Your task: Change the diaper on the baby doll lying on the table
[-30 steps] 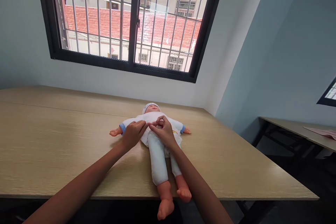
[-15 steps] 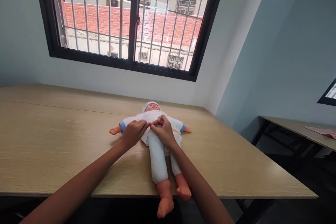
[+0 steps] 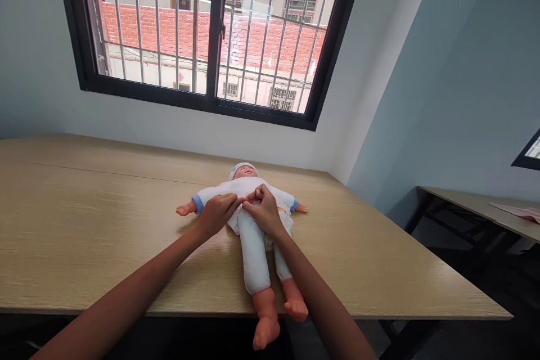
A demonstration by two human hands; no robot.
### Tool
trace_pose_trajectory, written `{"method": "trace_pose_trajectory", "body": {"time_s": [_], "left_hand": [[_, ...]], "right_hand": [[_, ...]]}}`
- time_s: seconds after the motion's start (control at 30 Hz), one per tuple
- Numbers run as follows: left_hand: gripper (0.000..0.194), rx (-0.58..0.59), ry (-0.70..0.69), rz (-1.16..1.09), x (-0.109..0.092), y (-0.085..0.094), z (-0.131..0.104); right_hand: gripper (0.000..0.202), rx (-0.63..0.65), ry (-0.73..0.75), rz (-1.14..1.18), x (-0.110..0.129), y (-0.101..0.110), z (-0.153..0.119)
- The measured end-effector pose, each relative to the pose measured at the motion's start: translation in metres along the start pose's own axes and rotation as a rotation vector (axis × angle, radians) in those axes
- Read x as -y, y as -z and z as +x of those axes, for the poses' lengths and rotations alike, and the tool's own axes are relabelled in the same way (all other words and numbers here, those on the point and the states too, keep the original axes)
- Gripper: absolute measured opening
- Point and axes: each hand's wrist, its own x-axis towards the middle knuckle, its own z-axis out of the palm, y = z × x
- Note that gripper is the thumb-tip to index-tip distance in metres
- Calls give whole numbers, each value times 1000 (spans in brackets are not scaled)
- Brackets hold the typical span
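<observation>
A baby doll lies on its back on the wooden surface. Its head points toward the window and its bare feet stick out past the near edge of the surface. The doll wears a white top with blue cuffs, white pants and a small white cap. Its little arms stretch out to both sides.

The left hand rests on the doll's tummy, with its fingers curled and pinching the white cloth near the waist. The right hand is just beside it, also on the tummy, with its fingers bent and gripping the cloth at the same spot. The fingertips of the two hands meet in the middle of the doll. Both arms reach forward from the bottom of the view, one on each side of the doll's legs.

Off to the right stands another table, well apart, with something pink lying on it.
</observation>
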Motion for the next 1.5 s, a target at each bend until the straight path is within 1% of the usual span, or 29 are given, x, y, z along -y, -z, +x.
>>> {"method": "trace_pose_trajectory", "body": {"time_s": [0.13, 0.27, 0.43, 0.57, 0.8, 1.1, 1.33, 1.5], "left_hand": [[45, 31, 58, -131, 0, -1, 2], [46, 56, 98, -205, 3, -2, 4], [46, 82, 99, -287, 1, 0, 6], [46, 84, 120, -376, -3, 4, 8], [49, 66, 222, -578, -7, 7, 10], [49, 132, 257, -628, 1, 5, 10], [48, 117, 250, -666, -1, 6, 10], [47, 144, 278, -718, -3, 7, 10]], "right_hand": [[33, -7, 2, -12, 0, 0, 0], [34, -7, -2, -10, -1, 0, 0], [34, -11, 7, -12, -1, 0, 0], [34, -5, 12, 1, -1, 0, 1], [35, 6, -2, 46, 1, -1, 1], [39, 6, 15, 36, 4, 0, -1], [36, 3, 12, 21, 1, 0, 0], [34, 10, 28, 1, 0, 0, -1]]}}
